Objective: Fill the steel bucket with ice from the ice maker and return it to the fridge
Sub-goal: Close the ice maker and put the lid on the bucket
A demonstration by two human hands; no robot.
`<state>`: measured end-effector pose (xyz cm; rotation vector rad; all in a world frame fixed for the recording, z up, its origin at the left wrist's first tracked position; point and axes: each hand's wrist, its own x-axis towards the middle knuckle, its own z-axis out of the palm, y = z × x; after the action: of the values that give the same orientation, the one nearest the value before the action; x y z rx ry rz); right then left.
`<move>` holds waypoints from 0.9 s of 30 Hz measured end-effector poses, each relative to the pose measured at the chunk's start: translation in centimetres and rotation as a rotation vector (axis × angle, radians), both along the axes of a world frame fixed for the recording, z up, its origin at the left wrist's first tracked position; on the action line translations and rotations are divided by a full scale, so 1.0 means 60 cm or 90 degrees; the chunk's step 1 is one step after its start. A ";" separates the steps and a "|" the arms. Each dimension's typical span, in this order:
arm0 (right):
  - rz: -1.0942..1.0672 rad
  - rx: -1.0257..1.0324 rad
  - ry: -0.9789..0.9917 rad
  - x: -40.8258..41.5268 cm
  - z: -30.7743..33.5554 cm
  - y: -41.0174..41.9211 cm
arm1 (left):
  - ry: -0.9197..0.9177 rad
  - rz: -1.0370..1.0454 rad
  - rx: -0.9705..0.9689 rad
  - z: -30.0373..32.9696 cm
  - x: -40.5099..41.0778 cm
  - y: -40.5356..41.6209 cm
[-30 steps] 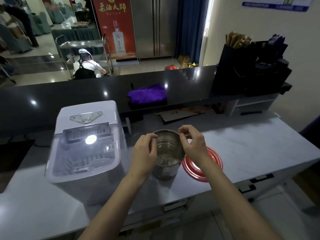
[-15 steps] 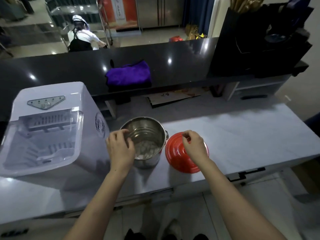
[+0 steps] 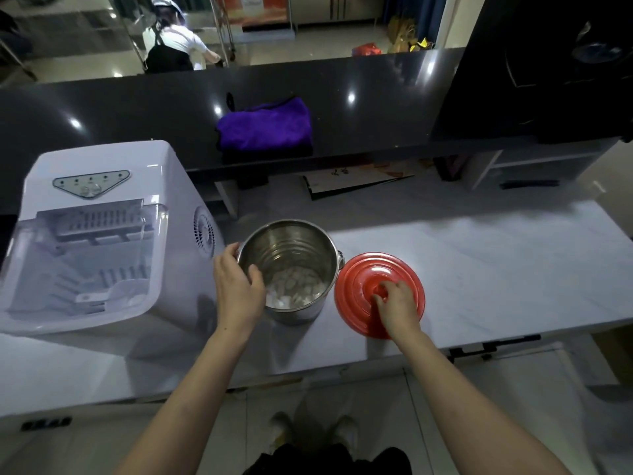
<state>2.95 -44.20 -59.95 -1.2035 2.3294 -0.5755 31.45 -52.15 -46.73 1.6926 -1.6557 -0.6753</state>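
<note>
Standing upright at the centre of the frame, the round shiny steel bucket [image 3: 291, 265] rests on the pale marble-patterned counter [image 3: 479, 269] with a shallow layer of white ice cubes [image 3: 294, 291] across its bottom. The left hand [image 3: 238, 286] grips the bucket's near-left rim, thumb outside against the wall and fingers curled over the edge into the opening. Just right of the bucket, almost touching its small side handle, lies the round red ribbed lid [image 3: 363, 282], flat on the counter with its knob upward. The right hand [image 3: 395, 303] rests on the lid's middle, fingertips bent down around the knob and pinching it.

At the left of the frame sits the white boxy ice maker [image 3: 102, 241], just beside the bucket; its clear window shows the pale inner basket, and a grey control panel with small buttons sits on its top. A round vent grille faces the bucket.

Behind the counter, across the upper middle of the frame, runs a raised glossy black bar top [image 3: 359, 108] carrying a folded purple cloth [image 3: 265, 128]. A large black object, too dark to identify, fills the upper right corner. At the upper left, beyond the bar, a person in a white top and white cap [image 3: 171, 39] stands near a metal trolley on the shiny floor.
</note>
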 end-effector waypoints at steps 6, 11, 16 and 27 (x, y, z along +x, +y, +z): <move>-0.018 -0.001 0.008 0.003 0.001 -0.007 | 0.046 0.002 0.016 -0.008 0.006 -0.006; -0.032 -0.001 -0.001 -0.002 0.005 -0.016 | 0.069 -0.012 0.028 -0.010 0.014 -0.011; -0.096 -0.043 -0.023 -0.021 0.021 -0.023 | 0.111 0.007 0.055 -0.004 0.019 -0.018; -0.140 -0.240 -0.202 0.009 0.137 -0.061 | 0.151 0.004 0.076 0.005 0.027 -0.021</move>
<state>3.49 -47.86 -51.72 -0.9238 2.1478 -1.2325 33.09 -53.44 -46.41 1.6269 -1.4683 -0.9491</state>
